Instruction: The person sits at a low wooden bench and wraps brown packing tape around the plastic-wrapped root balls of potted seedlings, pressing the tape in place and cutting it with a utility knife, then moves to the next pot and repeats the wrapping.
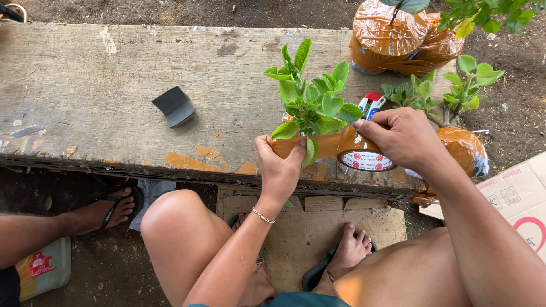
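A small leafy green plant stands at the front edge of a worn wooden bench, its base wrapped in brown tape. My left hand grips that taped base from the near side. My right hand holds a roll of brown packing tape just right of the plant, with a strip of tape running from the roll to the wrapped base. The plant's leaves hide most of the wrapped base.
A dark folded piece lies on the bench. A red, white and blue cutter rests behind the roll. Other tape-wrapped plants stand at right. Cardboard lies underfoot, a box at right. Another person's foot is left.
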### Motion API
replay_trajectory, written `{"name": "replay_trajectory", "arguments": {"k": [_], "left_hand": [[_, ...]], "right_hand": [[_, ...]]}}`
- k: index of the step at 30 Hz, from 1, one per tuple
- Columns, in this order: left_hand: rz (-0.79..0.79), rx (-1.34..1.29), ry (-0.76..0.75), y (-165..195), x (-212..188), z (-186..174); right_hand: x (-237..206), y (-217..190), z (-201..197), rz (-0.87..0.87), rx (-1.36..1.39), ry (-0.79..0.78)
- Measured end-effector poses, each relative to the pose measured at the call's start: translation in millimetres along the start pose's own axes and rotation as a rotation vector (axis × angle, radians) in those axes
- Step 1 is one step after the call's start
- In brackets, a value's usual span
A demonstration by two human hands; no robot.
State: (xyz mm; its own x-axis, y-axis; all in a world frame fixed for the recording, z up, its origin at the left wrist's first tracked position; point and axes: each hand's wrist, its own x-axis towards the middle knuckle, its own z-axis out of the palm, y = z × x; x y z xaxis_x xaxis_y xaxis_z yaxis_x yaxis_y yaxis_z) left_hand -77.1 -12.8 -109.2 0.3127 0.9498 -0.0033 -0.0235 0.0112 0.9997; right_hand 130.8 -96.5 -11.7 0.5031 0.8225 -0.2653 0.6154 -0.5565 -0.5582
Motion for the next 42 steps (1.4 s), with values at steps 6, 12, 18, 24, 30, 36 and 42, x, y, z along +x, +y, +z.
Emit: {"name": "replay_trajectory", "arguments": {"k": [6,12,18,24,30,36,42], "left_hand": [[0.040,0.057,-0.022,1,-2,-3],[0.040,0.084,0.059,0,5,-1],[-0.031,0.038,0.030,2,11,1],[-0.017,-0.005,0.055,2,11,0],[-0.025,0.050,0.061,6,19,0],[-0.047,0.083,-0.024,1,41,-6],[-0.155,-0.105,-0.199,-25,71,-11]], "right_hand": [[-1,-2,-1,0.027,0.040,-0.012],[4,0,0,0.020,0.094,-0.009],[12,4,7,-0.091,0.041,0.039],[9,3,4,-0.189,-0.032,0.090],[14,-5,1,-0.201,-0.080,0.120],[26,-6,9,-0.149,-0.045,0.103],[38,-3,23,-0.189,0.001,0.100]]}}
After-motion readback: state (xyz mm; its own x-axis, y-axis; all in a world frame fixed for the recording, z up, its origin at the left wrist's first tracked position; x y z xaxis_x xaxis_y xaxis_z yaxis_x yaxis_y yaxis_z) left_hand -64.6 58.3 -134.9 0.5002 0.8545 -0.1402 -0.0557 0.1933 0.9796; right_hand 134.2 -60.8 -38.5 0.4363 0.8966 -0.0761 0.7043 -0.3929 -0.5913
